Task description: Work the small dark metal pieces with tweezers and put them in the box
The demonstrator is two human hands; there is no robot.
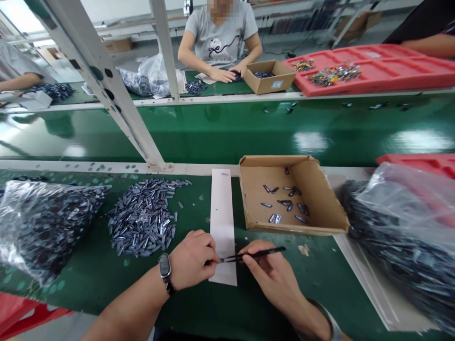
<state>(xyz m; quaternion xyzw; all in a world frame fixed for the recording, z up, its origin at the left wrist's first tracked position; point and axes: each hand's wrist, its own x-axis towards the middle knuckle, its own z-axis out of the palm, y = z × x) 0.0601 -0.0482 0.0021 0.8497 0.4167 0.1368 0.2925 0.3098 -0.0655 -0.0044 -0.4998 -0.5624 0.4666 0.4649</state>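
My right hand grips black tweezers between thumb and fingers, their tips pointing left. My left hand is closed in a pinch right at those tips. Whatever sits between its fingertips is too small and too covered to name. Both hands are above a white paper strip lying lengthwise on the green table. Left of the strip spreads a pile of small dark glossy elongated pieces. A cardboard box to the right of the strip holds several similar pieces lying loose on its bottom.
A clear bag full of dark pieces lies at the left, another filled bag at the right. A white metal post rises behind the pile. Across the green belt, a co-worker handles dark pieces beside red trays.
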